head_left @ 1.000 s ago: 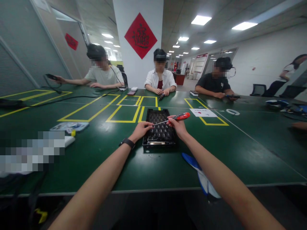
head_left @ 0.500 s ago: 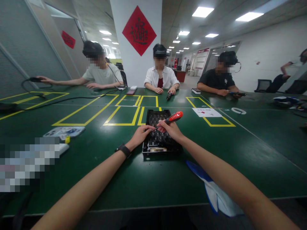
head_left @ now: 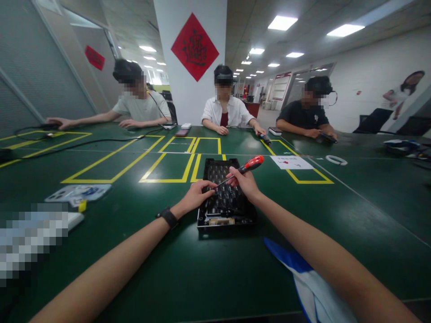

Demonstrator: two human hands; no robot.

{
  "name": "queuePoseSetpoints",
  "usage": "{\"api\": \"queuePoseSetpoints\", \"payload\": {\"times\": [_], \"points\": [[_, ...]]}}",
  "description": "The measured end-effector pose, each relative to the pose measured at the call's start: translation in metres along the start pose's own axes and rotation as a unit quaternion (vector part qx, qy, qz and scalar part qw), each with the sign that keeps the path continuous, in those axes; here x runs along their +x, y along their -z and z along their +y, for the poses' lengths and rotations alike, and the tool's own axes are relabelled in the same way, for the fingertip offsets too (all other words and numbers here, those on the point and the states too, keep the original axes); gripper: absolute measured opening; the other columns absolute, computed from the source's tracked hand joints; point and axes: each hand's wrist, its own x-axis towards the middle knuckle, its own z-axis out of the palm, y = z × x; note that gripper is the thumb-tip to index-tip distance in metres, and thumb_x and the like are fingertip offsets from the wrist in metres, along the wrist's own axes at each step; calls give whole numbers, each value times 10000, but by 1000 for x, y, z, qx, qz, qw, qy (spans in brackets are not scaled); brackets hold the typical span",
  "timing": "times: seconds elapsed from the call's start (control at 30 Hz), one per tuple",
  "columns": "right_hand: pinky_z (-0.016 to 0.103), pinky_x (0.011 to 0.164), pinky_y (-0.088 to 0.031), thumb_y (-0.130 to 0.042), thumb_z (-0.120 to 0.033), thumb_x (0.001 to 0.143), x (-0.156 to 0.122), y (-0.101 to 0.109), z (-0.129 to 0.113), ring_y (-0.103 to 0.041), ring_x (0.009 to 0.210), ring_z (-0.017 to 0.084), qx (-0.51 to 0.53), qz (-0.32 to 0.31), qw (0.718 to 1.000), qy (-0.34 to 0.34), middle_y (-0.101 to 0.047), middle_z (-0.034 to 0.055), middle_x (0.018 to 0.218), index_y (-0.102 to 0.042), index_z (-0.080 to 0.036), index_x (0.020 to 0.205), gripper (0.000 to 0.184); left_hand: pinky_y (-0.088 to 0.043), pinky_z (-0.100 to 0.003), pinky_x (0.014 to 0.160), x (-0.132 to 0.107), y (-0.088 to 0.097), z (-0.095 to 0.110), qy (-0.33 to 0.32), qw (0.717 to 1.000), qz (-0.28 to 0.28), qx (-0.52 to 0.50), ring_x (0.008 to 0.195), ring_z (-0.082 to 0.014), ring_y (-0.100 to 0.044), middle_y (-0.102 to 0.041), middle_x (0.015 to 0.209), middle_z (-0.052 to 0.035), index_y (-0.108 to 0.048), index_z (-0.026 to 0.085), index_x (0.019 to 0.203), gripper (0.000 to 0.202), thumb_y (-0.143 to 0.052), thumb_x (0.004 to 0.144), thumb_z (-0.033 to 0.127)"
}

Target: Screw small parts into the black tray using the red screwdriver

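- Green tabletop (head_left: 151, 264) bears the open black case (head_left: 226, 197) at twelve o'clock.
- Right hand (head_left: 245, 184) grips the screwdriver (head_left: 249, 165), handle toward two o'clock; a slip could jab the left hand (head_left: 198, 194), whose fingers sit beside its tip.
- Whether those fingers pinch anything, I cannot tell.
- Unless braced, the case could skid under sideways pressure.
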Motion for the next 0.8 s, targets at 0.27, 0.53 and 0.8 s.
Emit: {"api": "queuePoseSetpoints", "payload": {"times": [0.27,0.53,0.8], "points": [[229,473,-405,-582,-526,750,-8,2,1,-525,467,100,11,16,1000,-18,-629,46,551,-662,-153,645,396,-326,-416,1026,-10,-11,-22,102,987,114,48,1175,-232,-447,-536,1217,-65,-540,227,1174,426,-448,760,181],[235,456,-395,-594,-502,745,-10,-3,-6,-509,452,96,48,59,996,-56,-608,40,531,-651,-155,620,373,-366,-414,986,20,-14,-35,132,986,96,29,1081,-242,-509,-593,1126,-68,-594,207,1088,379,-412,756,188],[219,451,-386,-595,-482,748,0,0,-8,-505,454,86,60,65,994,-69,-600,38,528,-650,-138,623,371,-371,-398,989,46,-15,-37,108,985,133,32,1094,-231,-495,-584,1090,-64,-625,202,999,315,-432,755,150]]}}
